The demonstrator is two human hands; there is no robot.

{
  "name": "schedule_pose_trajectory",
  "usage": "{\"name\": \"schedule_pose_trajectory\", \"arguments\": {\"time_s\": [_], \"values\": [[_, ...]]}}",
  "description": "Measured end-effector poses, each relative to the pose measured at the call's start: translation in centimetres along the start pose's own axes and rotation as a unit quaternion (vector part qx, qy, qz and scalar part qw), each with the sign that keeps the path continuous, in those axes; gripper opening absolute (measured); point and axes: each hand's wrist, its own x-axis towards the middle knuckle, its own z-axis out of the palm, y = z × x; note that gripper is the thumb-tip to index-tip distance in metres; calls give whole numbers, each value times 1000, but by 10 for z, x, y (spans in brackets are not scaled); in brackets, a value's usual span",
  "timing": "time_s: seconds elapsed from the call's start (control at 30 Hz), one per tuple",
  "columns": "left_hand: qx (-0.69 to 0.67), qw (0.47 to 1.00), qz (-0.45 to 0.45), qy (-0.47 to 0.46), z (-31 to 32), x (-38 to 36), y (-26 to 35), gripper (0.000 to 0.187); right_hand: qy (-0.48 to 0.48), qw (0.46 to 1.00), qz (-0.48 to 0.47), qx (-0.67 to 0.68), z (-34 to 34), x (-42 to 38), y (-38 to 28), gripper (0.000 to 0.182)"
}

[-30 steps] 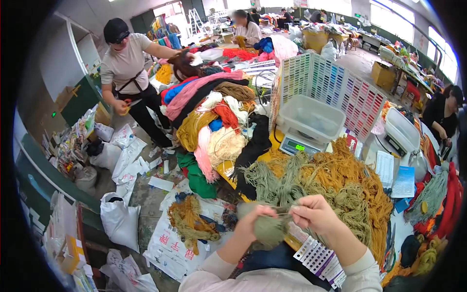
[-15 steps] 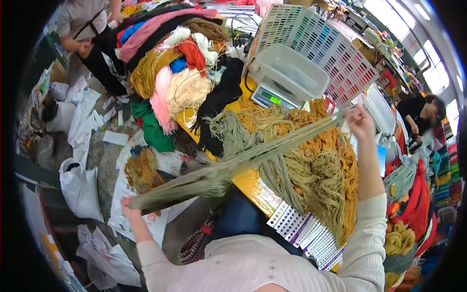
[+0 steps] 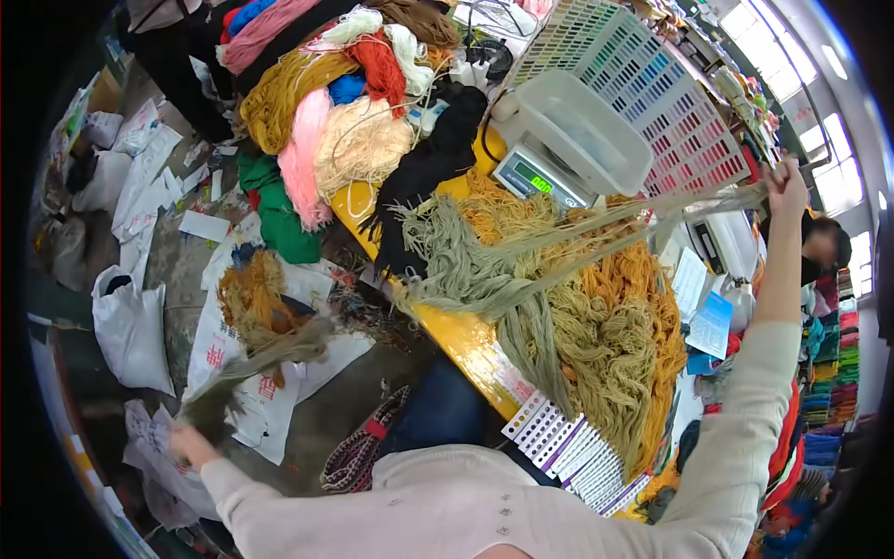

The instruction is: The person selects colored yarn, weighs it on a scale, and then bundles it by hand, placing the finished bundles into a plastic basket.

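My left hand (image 3: 189,447), low on the left, is closed on the end of a loose bunch of olive yarn (image 3: 247,374), which trails up and right, blurred, over the floor. My right hand (image 3: 785,189), raised at far right, is closed on a hank of grey-green yarn (image 3: 689,202). Its strands stretch left across the heap, loosely spread, down to the table edge. Beneath them, piled yarn in olive (image 3: 605,349), orange-gold (image 3: 656,307) and pale grey-green (image 3: 447,242) covers much of the yellow table (image 3: 456,337).
A digital scale (image 3: 540,179) bearing a clear plastic tub (image 3: 582,130) stands behind the heap, before a white basket (image 3: 643,88). Punched cards (image 3: 568,447) lie on the near edge. Coloured skeins (image 3: 358,140) sit at back left; scrap yarn (image 3: 251,303) and white sacks (image 3: 130,326) on the floor.
The yarn stretched between my hands has parted. My left hand has moved down and left with one bunch, my right hand up and right with the other. The view has shifted slightly.
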Motion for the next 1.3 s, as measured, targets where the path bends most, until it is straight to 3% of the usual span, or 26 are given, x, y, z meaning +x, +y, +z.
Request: {"name": "schedule_pose_trajectory", "arguments": {"time_s": [0.07,0.13,0.17,0.2,0.27,0.33,0.37,0.4,0.53,0.57,0.67,0.7,0.77,0.8,0.83,0.87,0.9,0.93,0.97,1.0,1.07,1.13,1.17,1.2,1.27,1.3], "values": [[-9,998,-36,-45,-6,-11,1,19,-186,959,156,-146,63,-64,-14,14],[-47,978,-128,-158,-2,-34,-19,18,-299,921,178,-178,112,-119,-22,7],[-74,954,-186,-223,4,-61,-34,18,-350,909,126,-189,119,-108,-34,9],[-199,863,-309,-346,3,-91,-39,22,-398,892,73,-199,127,-94,-44,12],[-116,905,-308,-270,18,-140,-66,26,-347,932,107,19,133,-52,-57,17],[-157,856,-401,-288,23,-176,-80,24,-218,968,124,29,123,4,-62,18],[-119,861,-423,-254,28,-195,-80,22,-146,982,118,-2,124,15,-68,19],[-116,854,-408,-301,15,-176,-97,18,-70,991,114,-31,124,25,-73,19],[9,826,-433,-361,31,-228,-94,16,-15,989,-120,-82,92,88,-82,18],[43,820,-437,-368,37,-243,-94,15,-133,952,-149,-232,90,90,-77,14],[87,796,-444,-402,39,-255,-115,17,-228,864,-63,-445,133,35,-32,16],[86,760,-464,-447,38,-254,-122,17,-220,844,-112,-475,150,9,-16,17],[116,772,-428,-455,53,-299,-120,18,-225,856,-117,-450,148,25,26,24],[133,775,-411,-461,59,-315,-119,18,-207,807,-209,-512,151,5,40,23],[71,697,-457,-547,55,-305,-131,20,-180,770,-248,-559,140,12,78,21],[57,677,-462,-570,62,-317,-130,21,-180,730,-287,-594,149,-29,93,19],[43,659,-466,-589,70,-341,-127,22,-266,628,-310,-663,135,-32,132,19],[29,645,-468,-604,77,-364,-124,24,-288,628,-121,-713,142,-66,146,16],[13,628,-476,-616,83,-382,-120,25,-377,604,-129,-690,135,-94,159,14],[-1,616,-481,-624,90,-400,-116,26,-387,622,-116,-670,130,-119,166,15],[-88,562,-509,-647,106,-441,-113,27,-238,766,-283,-526,108,-150,196,16],[-162,486,-517,-686,122,-465,-120,28,-196,854,-237,-419,111,-197,181,20],[-193,462,-527,-687,127,-476,-121,27,-215,889,-160,-370,110,-223,179,22],[-220,441,-524,-694,130,-485,-125,26,-225,916,-84,-322,106,-247,177,23],[-243,423,-508,-710,136,-500,-127,27,-334,894,-139,-262,105,-286,175,21],[-243,421,-505,-713,137,-506,-128,27,-363,884,-96,-277,107,-307,166,17]]}}
